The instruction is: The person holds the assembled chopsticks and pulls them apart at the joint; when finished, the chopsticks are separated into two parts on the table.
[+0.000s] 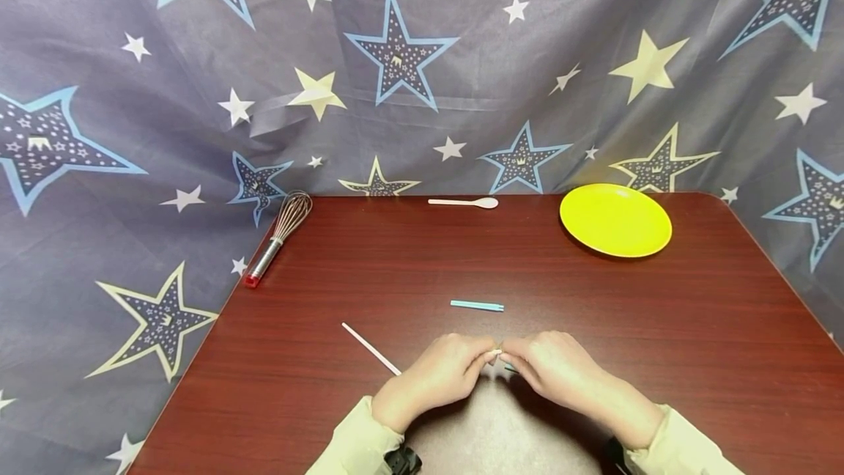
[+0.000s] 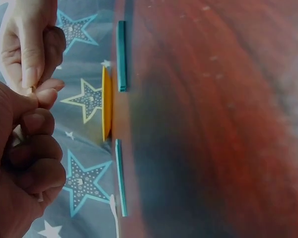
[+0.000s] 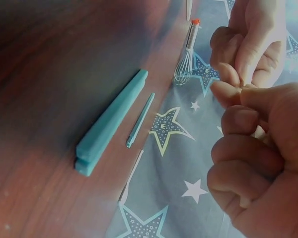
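Both hands meet fingertip to fingertip low in the middle of the head view. My left hand (image 1: 443,366) and my right hand (image 1: 560,369) pinch one small pale piece (image 1: 496,352) between thumbs and forefingers. Fingers cover most of it, so its kind cannot be made out. The other fingers of both hands are curled under, as the wrist views show. A teal plastic strip (image 1: 477,306) lies on the table just beyond the hands. A second, thicker-looking teal strip (image 3: 111,124) is mostly hidden by my right hand in the head view.
A thin white stick (image 1: 371,349) lies left of the hands, its near end behind my left wrist. The whisk (image 1: 277,240) is at the left edge, a white spoon (image 1: 464,202) at the back, a yellow plate (image 1: 616,220) back right. A star-patterned cloth (image 1: 422,130) hangs behind the table.
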`<state>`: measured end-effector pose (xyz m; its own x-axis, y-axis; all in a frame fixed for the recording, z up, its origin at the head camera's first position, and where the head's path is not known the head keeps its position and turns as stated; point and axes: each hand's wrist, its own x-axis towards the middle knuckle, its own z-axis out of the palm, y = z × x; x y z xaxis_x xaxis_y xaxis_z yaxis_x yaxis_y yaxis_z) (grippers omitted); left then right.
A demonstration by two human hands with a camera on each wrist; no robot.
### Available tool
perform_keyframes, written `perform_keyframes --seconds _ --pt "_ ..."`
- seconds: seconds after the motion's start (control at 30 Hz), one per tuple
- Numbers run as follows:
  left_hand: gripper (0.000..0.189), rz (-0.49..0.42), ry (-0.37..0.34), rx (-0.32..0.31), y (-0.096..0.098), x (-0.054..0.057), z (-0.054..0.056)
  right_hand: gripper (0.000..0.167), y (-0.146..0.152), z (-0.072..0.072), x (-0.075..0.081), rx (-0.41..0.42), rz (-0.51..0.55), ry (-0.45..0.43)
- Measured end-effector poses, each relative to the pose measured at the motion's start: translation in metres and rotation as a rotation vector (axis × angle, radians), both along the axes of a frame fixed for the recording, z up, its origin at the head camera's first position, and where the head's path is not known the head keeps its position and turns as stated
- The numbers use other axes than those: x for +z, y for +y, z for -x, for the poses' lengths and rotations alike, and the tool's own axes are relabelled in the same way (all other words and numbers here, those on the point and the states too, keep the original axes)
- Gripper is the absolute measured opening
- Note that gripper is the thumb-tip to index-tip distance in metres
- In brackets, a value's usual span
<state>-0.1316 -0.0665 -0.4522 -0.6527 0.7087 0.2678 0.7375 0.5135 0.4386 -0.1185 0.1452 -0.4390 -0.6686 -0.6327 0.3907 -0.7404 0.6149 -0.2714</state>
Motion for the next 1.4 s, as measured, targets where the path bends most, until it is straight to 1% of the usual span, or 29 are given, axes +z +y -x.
perform_keyframes --seconds 0.13,0.23,0.37,0.4,0.43,0.53,0.6,0.67,0.73,0.8,0.93,1.03,1.17,1.3,1.4 --pt "0.024 0.026 -0.007 0.024 -0.001 0.004 0.001 0.027 0.000 0.000 0.002 -0.029 0.008 -0.040" --pt "0.024 0.052 -0.017 0.045 -0.004 0.005 0.002 0.025 0.003 0.000 0.003 -0.046 0.015 -0.062" --pt "0.012 0.089 -0.019 0.068 -0.008 0.004 0.003 0.014 0.009 0.000 0.002 -0.065 0.025 -0.059" --pt "0.013 0.097 -0.019 0.072 -0.009 0.004 0.003 0.012 0.010 0.000 0.001 -0.067 0.026 -0.058" --pt "0.016 0.102 -0.020 0.075 -0.010 0.004 0.004 0.014 0.012 0.000 0.000 -0.069 0.027 -0.061" --pt "0.022 0.103 -0.018 0.082 -0.011 0.003 0.004 0.025 0.017 0.000 -0.003 -0.084 0.016 -0.093" --pt "0.019 0.093 -0.011 0.092 -0.012 0.003 0.003 0.033 0.020 0.000 -0.004 -0.088 0.006 -0.119" --pt "0.013 0.093 0.008 0.112 -0.012 0.002 0.003 0.037 0.023 0.000 -0.005 -0.087 0.002 -0.128" --pt "0.007 0.098 0.022 0.137 -0.013 0.001 0.003 0.037 0.025 0.000 -0.005 -0.072 0.011 -0.123" --pt "0.005 0.105 0.034 0.163 -0.014 0.001 0.004 0.035 0.027 0.002 -0.006 -0.053 0.026 -0.092" --pt "0.009 0.084 0.034 0.202 -0.016 0.001 0.005 0.030 0.031 0.003 -0.007 -0.038 0.065 -0.040" --pt "0.012 0.059 0.024 0.225 -0.016 0.002 0.006 0.030 0.034 0.004 -0.008 -0.056 0.083 -0.041" --pt "0.012 0.037 0.013 0.242 -0.017 0.002 0.007 0.024 0.038 0.004 -0.007 -0.094 0.062 -0.077" --pt "0.011 0.042 0.001 0.246 -0.018 0.001 0.008 0.021 0.041 0.005 -0.007 -0.104 0.049 -0.057" --pt "0.010 0.064 -0.011 0.233 -0.018 0.001 0.008 0.021 0.042 0.005 -0.006 -0.098 0.051 -0.049"
